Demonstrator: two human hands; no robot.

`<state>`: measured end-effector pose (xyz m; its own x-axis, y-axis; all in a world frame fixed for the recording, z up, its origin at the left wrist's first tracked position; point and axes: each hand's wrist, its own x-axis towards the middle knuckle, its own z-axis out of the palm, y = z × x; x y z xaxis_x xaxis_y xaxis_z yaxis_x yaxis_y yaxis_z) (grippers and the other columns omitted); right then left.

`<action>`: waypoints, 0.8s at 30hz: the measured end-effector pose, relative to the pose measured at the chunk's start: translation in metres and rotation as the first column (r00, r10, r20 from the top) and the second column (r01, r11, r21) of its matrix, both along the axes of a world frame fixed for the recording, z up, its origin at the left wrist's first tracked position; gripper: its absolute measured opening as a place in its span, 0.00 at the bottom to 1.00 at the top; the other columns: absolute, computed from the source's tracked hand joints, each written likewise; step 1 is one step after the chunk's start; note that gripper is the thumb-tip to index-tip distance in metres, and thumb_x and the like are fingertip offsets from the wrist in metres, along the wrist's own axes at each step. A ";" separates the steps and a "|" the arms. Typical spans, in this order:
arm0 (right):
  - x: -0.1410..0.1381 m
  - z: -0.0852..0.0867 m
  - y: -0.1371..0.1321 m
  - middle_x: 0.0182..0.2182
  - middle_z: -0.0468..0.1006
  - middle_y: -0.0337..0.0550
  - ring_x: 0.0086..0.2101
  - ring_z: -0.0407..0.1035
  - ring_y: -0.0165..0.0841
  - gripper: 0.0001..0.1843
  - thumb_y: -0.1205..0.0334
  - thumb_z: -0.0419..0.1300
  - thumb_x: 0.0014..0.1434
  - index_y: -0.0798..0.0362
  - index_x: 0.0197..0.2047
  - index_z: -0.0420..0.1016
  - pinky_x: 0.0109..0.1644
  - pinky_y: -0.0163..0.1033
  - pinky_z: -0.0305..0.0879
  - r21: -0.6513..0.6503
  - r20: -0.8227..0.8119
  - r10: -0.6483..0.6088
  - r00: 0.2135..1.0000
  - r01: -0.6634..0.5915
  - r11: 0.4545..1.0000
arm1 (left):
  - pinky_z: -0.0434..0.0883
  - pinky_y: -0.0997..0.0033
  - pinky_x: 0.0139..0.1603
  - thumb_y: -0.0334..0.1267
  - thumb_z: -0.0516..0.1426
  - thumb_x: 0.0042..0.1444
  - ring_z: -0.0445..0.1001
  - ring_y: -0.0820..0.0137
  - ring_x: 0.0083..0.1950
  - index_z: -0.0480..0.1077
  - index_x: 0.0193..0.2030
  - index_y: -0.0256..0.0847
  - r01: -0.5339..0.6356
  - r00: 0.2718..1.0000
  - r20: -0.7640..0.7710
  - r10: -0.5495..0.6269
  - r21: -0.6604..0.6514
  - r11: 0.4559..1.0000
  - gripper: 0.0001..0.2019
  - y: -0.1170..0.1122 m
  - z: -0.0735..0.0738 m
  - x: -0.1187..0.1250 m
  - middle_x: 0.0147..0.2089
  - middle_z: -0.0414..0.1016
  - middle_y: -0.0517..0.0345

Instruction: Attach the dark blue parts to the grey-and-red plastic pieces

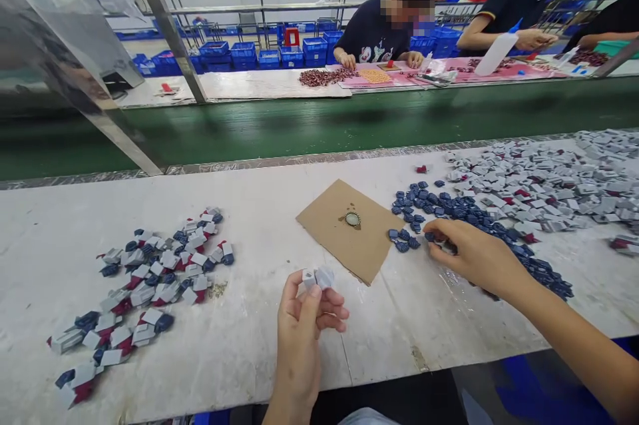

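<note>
I pinch grey pieces (pixel 325 277) in my left hand (pixel 301 322), a blue piece (pixel 430 237) in my right hand (pixel 476 253); clusters (pixel 167 262) look done, loose pieces (pixel 554 188) remain.

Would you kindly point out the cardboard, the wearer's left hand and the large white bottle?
Cardboard (pixel 360 248): head view, bare lower part.
Left hand (pixel 302 318): head view, its middle.
Large white bottle (pixel 496 56): head view, its body.

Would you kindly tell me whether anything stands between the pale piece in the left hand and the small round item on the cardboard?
Nothing visible: the left hand holds the pale piece nearer than the round item, and the right hand is aside, by dark blue pieces.
</note>
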<state>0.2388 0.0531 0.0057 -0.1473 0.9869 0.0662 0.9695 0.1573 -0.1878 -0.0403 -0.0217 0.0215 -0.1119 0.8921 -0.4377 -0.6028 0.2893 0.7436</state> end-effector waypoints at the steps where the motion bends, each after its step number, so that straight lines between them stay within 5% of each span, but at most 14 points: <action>1: -0.002 0.002 0.000 0.34 0.74 0.45 0.32 0.69 0.38 0.11 0.57 0.51 0.53 0.49 0.40 0.67 0.26 0.38 0.63 0.005 -0.039 -0.005 0.999 0.005 1.000 | 0.66 0.80 0.19 0.38 0.58 0.50 0.69 0.74 0.23 0.64 0.39 0.42 0.020 1.000 0.014 -0.021 0.014 1.000 0.10 0.000 0.001 -0.001 0.25 0.73 0.61; 8: -0.039 0.018 0.006 0.31 0.75 0.44 0.26 0.67 0.32 0.12 0.60 0.47 0.58 0.51 0.38 0.70 0.28 0.38 0.64 -0.003 -0.355 0.046 0.934 -0.051 0.999 | 0.66 0.80 0.19 0.47 0.48 0.60 0.67 0.75 0.26 0.63 0.41 0.43 -0.002 0.980 0.198 -0.006 0.043 0.999 0.12 0.002 -0.003 -0.007 0.27 0.72 0.57; 12: -0.064 0.017 0.017 0.36 0.74 0.46 0.34 0.69 0.35 0.11 0.57 0.52 0.57 0.52 0.40 0.70 0.32 0.38 0.67 -0.109 -0.579 0.062 0.813 -0.152 0.982 | 0.71 0.80 0.27 0.40 0.60 0.52 0.73 0.73 0.37 0.64 0.36 0.42 0.020 0.987 0.161 -0.024 0.029 0.999 0.09 0.003 -0.011 -0.011 0.42 0.75 0.53; 15: -0.077 0.016 0.024 0.36 0.73 0.45 0.36 0.70 0.36 0.10 0.55 0.57 0.55 0.51 0.38 0.67 0.32 0.38 0.68 -0.224 -0.713 -0.004 0.701 -0.223 0.949 | 0.73 0.80 0.30 0.35 0.64 0.47 0.74 0.72 0.41 0.64 0.32 0.40 0.008 0.994 0.112 -0.007 -0.001 1.000 0.11 0.004 -0.015 -0.015 0.43 0.74 0.57; 20: -0.089 0.020 0.029 0.40 0.76 0.45 0.40 0.72 0.37 0.19 0.53 0.59 0.54 0.47 0.48 0.65 0.35 0.39 0.69 -0.302 -0.789 -0.104 0.606 -0.233 0.924 | 0.73 0.79 0.32 0.33 0.66 0.43 0.75 0.71 0.40 0.65 0.46 0.42 -0.008 0.995 0.100 0.011 -0.029 1.000 0.23 0.007 -0.022 -0.020 0.37 0.75 0.58; 24: -0.095 0.023 0.033 0.31 0.77 0.44 0.33 0.72 0.35 0.20 0.49 0.61 0.51 0.51 0.44 0.71 0.32 0.37 0.66 -0.308 -0.756 -0.123 0.643 -0.184 0.933 | 0.73 0.79 0.30 0.35 0.67 0.41 0.76 0.70 0.39 0.69 0.39 0.36 0.018 0.996 0.089 -0.018 0.004 1.000 0.17 0.009 -0.025 -0.018 0.36 0.75 0.55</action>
<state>0.1441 0.0861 0.0287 -0.2273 0.9615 -0.1544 0.4548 -0.0354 -0.8899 -0.0586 -0.0128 -0.0035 -0.0563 0.8952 -0.4421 -0.6611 0.2984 0.6884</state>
